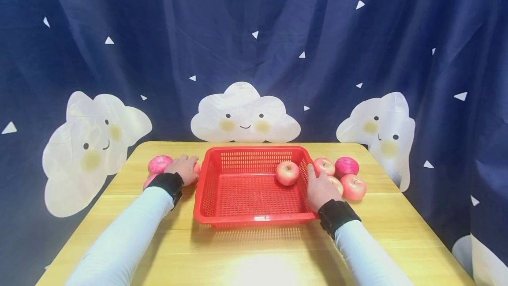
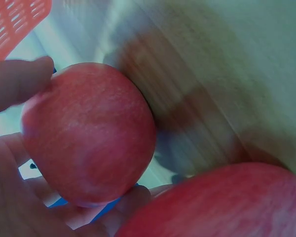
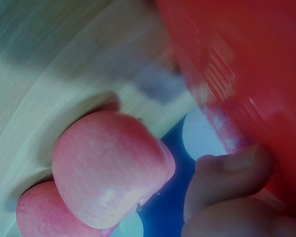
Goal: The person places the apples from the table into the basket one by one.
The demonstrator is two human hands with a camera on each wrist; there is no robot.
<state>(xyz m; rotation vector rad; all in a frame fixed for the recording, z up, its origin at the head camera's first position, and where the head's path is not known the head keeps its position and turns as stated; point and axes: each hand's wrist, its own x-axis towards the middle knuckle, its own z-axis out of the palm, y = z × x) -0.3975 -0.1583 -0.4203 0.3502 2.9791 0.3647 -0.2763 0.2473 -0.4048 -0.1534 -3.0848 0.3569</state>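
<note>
A red plastic basket with slotted walls stands on the table, one apple inside near its right wall. To its left, my left hand holds a red apple, the thumb on one side and fingers curled round the other. A second apple lies close beside that hand. My right hand grips the basket's right rim, thumb along the edge. Just outside that wall, pale red apples sit near the right hand, one partly hidden behind it in the head view.
Left of the basket, a pink-red apple rests on the wooden table, another partly covered by the left wrist. A darker apple and a lighter apple stand at the right. A blue curtain with clouds hangs behind.
</note>
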